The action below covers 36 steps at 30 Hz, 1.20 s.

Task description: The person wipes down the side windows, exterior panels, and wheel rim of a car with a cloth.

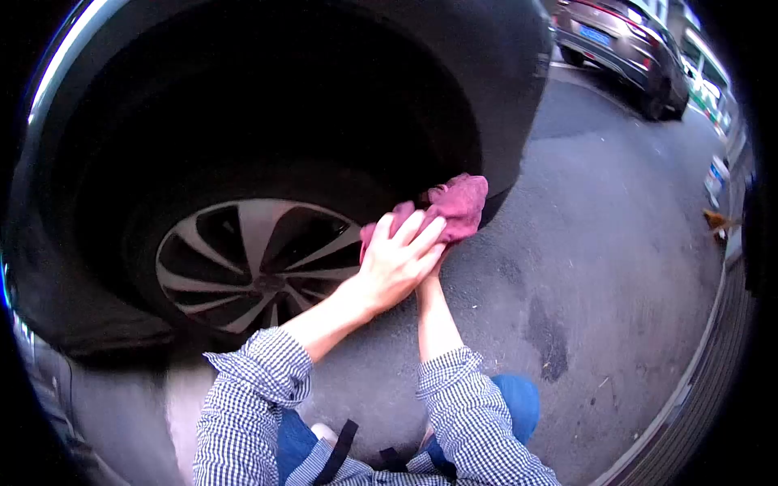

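Observation:
A crumpled dark pink cloth (462, 206) is bunched up in front of me, beside the right edge of a car wheel. Over its lower left part my left hand (397, 263) lies with bent fingers gripping the fabric. My right hand (435, 266) is just under and behind the left one, closed in the cloth; its fingers are mostly hidden by the cloth and the left hand. The wheel (263, 223) has silver spokes and a dark tyre. Whether the cloth touches the tyre or wheel arch I cannot tell.
The dark car body (506, 97) curves round the wheel arch above and to the right. Another car (620, 40) stands on the grey pavement (592, 243) at the upper right. A white container (716, 176) is near the right kerb. My knees are below the hands.

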Available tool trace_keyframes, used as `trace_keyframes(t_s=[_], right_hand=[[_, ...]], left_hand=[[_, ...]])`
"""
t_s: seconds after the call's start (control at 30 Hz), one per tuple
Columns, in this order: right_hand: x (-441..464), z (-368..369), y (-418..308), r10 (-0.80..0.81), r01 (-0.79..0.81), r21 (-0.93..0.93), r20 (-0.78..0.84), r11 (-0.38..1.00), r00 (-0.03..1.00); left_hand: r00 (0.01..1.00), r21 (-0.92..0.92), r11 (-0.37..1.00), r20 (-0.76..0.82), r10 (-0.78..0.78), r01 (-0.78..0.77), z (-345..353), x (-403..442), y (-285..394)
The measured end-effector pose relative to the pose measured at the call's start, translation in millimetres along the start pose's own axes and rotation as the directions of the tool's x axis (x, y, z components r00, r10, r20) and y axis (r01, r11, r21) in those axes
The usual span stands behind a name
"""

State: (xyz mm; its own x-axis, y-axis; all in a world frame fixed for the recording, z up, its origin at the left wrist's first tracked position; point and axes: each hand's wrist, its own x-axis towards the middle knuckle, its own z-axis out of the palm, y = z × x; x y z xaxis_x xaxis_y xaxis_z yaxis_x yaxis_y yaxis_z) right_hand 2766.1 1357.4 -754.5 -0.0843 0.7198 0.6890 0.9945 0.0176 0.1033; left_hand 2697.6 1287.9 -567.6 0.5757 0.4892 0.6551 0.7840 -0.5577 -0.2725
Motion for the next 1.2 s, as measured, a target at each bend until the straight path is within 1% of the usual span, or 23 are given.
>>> trace_keyframes(t_s=[0.03,0.07,0.1,0.13,0.17,0.23,0.27,0.3,0.37,0.4,0.53,0.63,0.67,0.77,0.8,0.83,0.87,0.9,0.97,1.03,1.1,1.17,1.2], right_hand=[[6.8,-22.9,-3.6,0.009,0.025,0.266,-0.129,0.964,0.992],[21.1,-43.7,-10.5,0.060,0.074,0.510,-0.242,0.857,0.968],[43.3,-66.6,-17.7,0.144,0.147,0.708,-0.334,0.691,0.931],[59.9,-91.4,-28.7,0.238,0.253,0.840,-0.402,0.480,0.884],[74.5,-100.4,-34.0,0.345,0.338,0.909,-0.407,0.245,0.846],[72.0,-133.4,-53.4,0.221,0.392,0.856,-0.476,0.337,0.851],[65.0,-133.5,-64.9,0.146,0.414,0.834,-0.491,0.365,0.859],[59.1,-142.6,-72.6,0.013,0.433,0.828,-0.468,0.356,0.884],[50.8,-147.2,-96.4,-0.155,0.403,0.840,-0.372,0.363,0.915],[44.7,-137.1,-111.7,-0.130,0.315,0.908,-0.289,0.277,0.948],[28.8,-119.4,-129.9,-0.159,0.215,0.954,-0.183,0.209,0.970],[15.3,-101.5,-127.5,-0.335,0.330,0.876,-0.212,0.352,0.918],[10.9,-92.5,-127.0,-0.403,0.397,0.834,-0.236,0.382,0.884],[12.3,-103.1,-124.9,-0.382,0.417,0.856,-0.291,0.305,0.877],[12.4,-108.1,-124.7,-0.364,0.398,0.877,-0.290,0.269,0.885],[12.3,-113.8,-124.6,-0.342,0.377,0.897,-0.287,0.232,0.895],[13.8,-118.5,-126.9,-0.319,0.353,0.915,-0.280,0.197,0.905],[18.0,-124.7,-130.0,-0.265,0.396,0.903,-0.346,0.165,0.900],[33.8,-141.4,-134.1,-0.147,0.487,0.866,-0.471,0.109,0.870],[60.6,-166.2,-135.6,-0.168,0.502,0.853,-0.479,0.140,0.861],[76.9,-179.0,-145.9,-0.235,0.569,0.808,-0.529,0.154,0.815],[86.5,-183.3,-152.4,-0.299,0.668,0.726,-0.609,0.162,0.735],[88.9,-183.0,-150.3,-0.343,0.694,0.696,-0.616,0.185,0.709]], left_hand=[[0.997,-0.031,0.997,-0.043,-0.068,0.067,-10.2,-18.4,2.3],[0.986,-0.037,0.987,-0.059,-0.156,0.154,-21.8,-36.3,0.8],[0.967,-0.044,0.975,-0.128,-0.222,0.219,-28.9,-53.1,-5.9],[0.940,-0.015,0.958,-0.186,-0.285,0.288,-40.3,-76.6,-13.6],[0.898,-0.021,0.936,-0.273,-0.344,0.352,-35.4,-88.1,-28.2],[0.805,0.089,0.863,-0.418,-0.421,0.497,-47.1,-115.8,-46.5],[0.778,0.132,0.822,-0.434,-0.455,0.554,-50.5,-125.7,-56.7],[0.747,0.172,0.774,-0.450,-0.488,0.609,-51.8,-133.8,-68.6],[0.736,0.194,0.721,-0.333,-0.590,0.665,-49.9,-144.8,-91.5],[0.772,0.207,0.759,-0.343,-0.535,0.618,-36.5,-152.6,-101.7],[0.753,0.171,0.757,-0.372,-0.543,0.631,-14.3,-178.2,-100.1],[0.730,0.254,0.686,-0.303,-0.613,0.682,9.0,-222.6,-83.8],[0.722,0.281,0.665,-0.265,-0.639,0.692,15.9,-236.4,-79.7],[0.704,0.221,0.669,-0.272,-0.656,0.710,12.1,-235.8,-73.4],[0.674,0.203,0.644,-0.275,-0.685,0.738,8.5,-230.9,-69.8],[0.611,0.181,0.584,-0.238,-0.755,0.791,-2.9,-216.1,-65.5],[0.591,0.103,0.590,-0.299,-0.750,0.801,-9.6,-206.6,-67.0],[0.567,0.025,0.600,-0.359,-0.741,0.800,-17.4,-198.5,-69.8],[0.566,0.009,0.642,-0.483,-0.669,0.767,-43.9,-179.1,-83.3],[0.540,0.110,0.608,-0.599,-0.591,0.786,-66.5,-164.5,-97.9],[0.444,0.100,0.538,-0.699,-0.561,0.837,-79.4,-163.2,-110.4],[0.376,0.085,0.424,-0.637,-0.673,0.902,-81.8,-171.8,-115.4],[0.360,0.050,0.431,-0.642,-0.677,0.901,-76.5,-175.1,-117.9]])
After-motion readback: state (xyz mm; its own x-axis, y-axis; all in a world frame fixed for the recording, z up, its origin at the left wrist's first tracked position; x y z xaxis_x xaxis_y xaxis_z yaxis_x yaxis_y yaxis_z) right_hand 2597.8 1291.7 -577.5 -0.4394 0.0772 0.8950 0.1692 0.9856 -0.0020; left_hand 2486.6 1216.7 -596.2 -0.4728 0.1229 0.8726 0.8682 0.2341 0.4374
